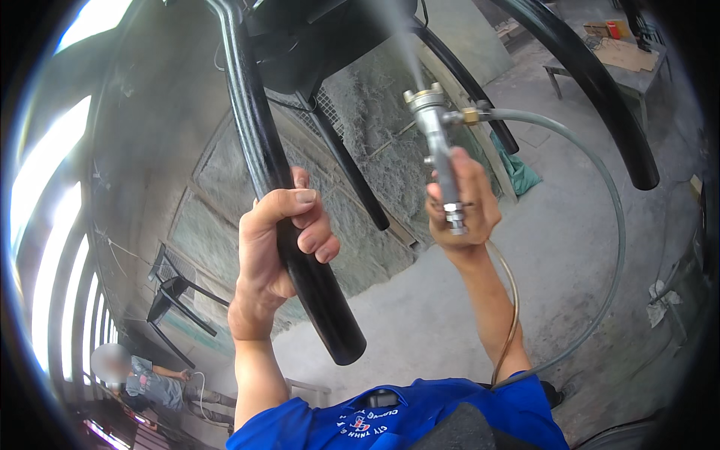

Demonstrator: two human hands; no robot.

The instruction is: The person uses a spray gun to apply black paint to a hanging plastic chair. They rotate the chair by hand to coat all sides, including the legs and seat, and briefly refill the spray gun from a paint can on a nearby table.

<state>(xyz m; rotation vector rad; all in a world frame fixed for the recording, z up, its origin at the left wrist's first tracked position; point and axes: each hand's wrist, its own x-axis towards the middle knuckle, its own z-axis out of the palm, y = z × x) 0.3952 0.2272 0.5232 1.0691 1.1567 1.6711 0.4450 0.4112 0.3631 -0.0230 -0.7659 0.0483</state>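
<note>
The black chair (315,45) filled the top of the view, legs pointing down. One thick leg (322,319) crossed left of centre; a second thick leg (611,112) at upper right partly blocked the tabletop (641,81) behind it. Two slimmer legs (345,161) stood between. A translucent hose (616,202) looped rightward from a brass fitting (471,115). A teal bag (525,174) lay on the floor beyond.

The fingers of the left hand (259,244) were wrapped around the first thick leg, thumb across its near side. Those of the right hand (478,214) were curled around the handle of the metal spray gun (431,124), right of that leg; a pale plume (405,49) rose from its nozzle toward the chair.

The grey concrete floor (397,315) extended below, with dusty filter panels (217,210) behind the chair. The tabletop carried cardboard (624,54) and a red can (613,30). At lower left were another black chair frame (166,298) and a co-worker (154,386) in grey, near bright window openings (56,165).
</note>
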